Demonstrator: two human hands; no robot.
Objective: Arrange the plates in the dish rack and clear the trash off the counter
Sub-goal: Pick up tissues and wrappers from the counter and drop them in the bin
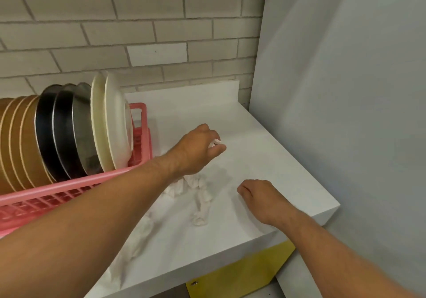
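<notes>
Nearest, under the counter (265,136) edge, a yellow cupboard front (242,272) shows. On the counter's near right part rests the right hand (260,196), knuckles up and fingers curled under; I cannot tell whether it holds anything. Just left of it lie pieces of crumpled tissue (200,207), strung from the front edge back towards the rack, some partly hidden by the left forearm. Above them the left hand (196,150) pinches a small white scrap (216,141) between thumb and fingertips, lifted clear of the surface.

Further back on the left, the plates (115,122) stand on edge in the pink dish rack (69,189): brown, then dark and steel, then cream. That half looks done, so the step in hand is probably clearing the trash. The next move likely calls for gathering the loose tissue with the scrap and carrying it off; no bin is in view. Behind is a tiled wall (138,21). No brand, label or writing can be read.
</notes>
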